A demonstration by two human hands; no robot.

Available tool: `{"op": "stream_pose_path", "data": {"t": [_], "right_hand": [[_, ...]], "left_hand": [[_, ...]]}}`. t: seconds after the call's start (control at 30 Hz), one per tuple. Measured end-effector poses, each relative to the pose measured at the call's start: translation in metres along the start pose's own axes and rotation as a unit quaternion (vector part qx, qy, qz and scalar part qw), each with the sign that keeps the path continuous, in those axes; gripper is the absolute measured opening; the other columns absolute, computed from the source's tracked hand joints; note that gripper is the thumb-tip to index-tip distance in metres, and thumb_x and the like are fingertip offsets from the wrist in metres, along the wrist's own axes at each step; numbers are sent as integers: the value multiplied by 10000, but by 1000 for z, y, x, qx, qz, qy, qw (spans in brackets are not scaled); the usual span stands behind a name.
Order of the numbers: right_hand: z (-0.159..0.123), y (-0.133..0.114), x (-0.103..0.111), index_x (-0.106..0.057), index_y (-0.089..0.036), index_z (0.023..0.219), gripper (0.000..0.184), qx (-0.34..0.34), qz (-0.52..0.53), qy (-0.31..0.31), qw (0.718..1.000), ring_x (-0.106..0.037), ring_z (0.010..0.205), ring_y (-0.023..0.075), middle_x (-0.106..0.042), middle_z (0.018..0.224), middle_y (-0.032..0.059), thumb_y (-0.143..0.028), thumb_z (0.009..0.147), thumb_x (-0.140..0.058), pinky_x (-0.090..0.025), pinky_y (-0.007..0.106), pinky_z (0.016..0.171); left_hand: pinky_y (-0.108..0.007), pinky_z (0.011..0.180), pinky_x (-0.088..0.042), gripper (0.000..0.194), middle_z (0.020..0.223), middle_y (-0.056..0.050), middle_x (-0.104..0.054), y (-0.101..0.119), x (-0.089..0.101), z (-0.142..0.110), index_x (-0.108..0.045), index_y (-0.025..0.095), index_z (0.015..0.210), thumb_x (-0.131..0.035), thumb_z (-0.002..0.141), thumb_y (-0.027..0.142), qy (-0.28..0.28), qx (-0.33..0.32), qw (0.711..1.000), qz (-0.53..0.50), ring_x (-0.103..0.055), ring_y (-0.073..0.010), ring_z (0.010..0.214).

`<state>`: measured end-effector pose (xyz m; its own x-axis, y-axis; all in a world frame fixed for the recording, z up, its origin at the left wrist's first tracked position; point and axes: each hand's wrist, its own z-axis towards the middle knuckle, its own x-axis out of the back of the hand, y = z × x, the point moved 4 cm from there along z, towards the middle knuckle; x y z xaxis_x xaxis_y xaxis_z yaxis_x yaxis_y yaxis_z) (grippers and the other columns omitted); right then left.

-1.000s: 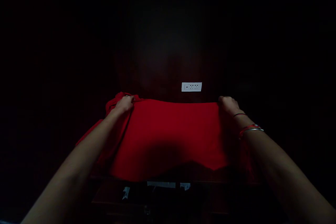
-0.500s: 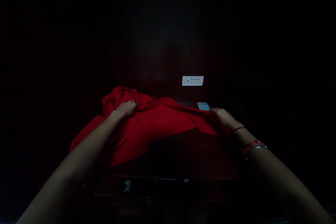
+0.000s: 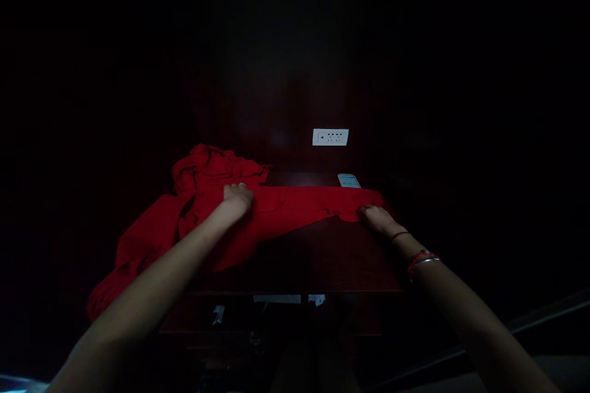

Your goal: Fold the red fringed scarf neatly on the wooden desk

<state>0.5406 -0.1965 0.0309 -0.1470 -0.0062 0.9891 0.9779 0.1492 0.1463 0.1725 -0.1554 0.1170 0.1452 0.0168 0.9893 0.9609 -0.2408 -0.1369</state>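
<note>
A large red cloth (image 3: 295,199) lies across a dark wooden table, its right part forming a long narrow strip. My left hand (image 3: 238,199) is closed on the cloth near the middle, with a ring on one finger. At the strip's right end my right hand (image 3: 377,220) is closed on the cloth's near edge; its fingertips are hard to make out in the dark. More of the cloth is bunched up behind my left hand, and another part hangs down at the left beside my left forearm.
A lit phone (image 3: 348,180) lies just behind the cloth. On the back wall is a white power socket (image 3: 330,137). The dark table (image 3: 341,258) ends in a front edge, with pale strips (image 3: 276,299) showing below it. Everything around is very dark.
The cloth's spread-out panel has come down flat as a narrower strip. Both hands have lowered towards me, the left also moving right. The phone and bare tabletop have come into sight.
</note>
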Motion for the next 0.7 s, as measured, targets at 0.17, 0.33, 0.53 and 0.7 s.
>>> {"op": "stream_pose_path", "data": {"t": [0.17,0.33,0.53,0.7], "right_hand": [[5,7,17,-566,-141,959,248,-55,82,126,987,-551,869,169,-588,969,108,-186,831,-359,-390,226,716],[11,19,32,-587,-141,852,208,-106,165,254,947,-542,796,150,-598,876,83,-181,809,-388,-384,218,703],[24,9,4,-591,-127,838,202,-131,206,266,932,-544,807,157,-612,878,90,-154,786,-398,-383,242,742],[35,-1,-4,-589,-133,821,206,-121,238,282,921,-550,792,161,-615,860,87,-168,782,-389,-393,261,749]], "left_hand": [[-428,922,-302,542,1321,-138,-323,90,-29,-16,-376,210,1248,-502,763,416,31,-132,991,0,-317,-288,1185],[-434,952,-259,634,1353,-145,-257,126,-50,18,-249,204,1313,-466,776,460,132,-128,980,-77,-221,-296,1234],[-439,962,-244,613,1351,-133,-268,141,-91,54,-245,189,1311,-382,801,501,139,-94,976,-141,-210,-283,1243],[-384,949,-279,503,1276,-108,-395,138,-108,64,-373,175,1241,-336,832,465,128,-102,977,-135,-328,-236,1183]]}}
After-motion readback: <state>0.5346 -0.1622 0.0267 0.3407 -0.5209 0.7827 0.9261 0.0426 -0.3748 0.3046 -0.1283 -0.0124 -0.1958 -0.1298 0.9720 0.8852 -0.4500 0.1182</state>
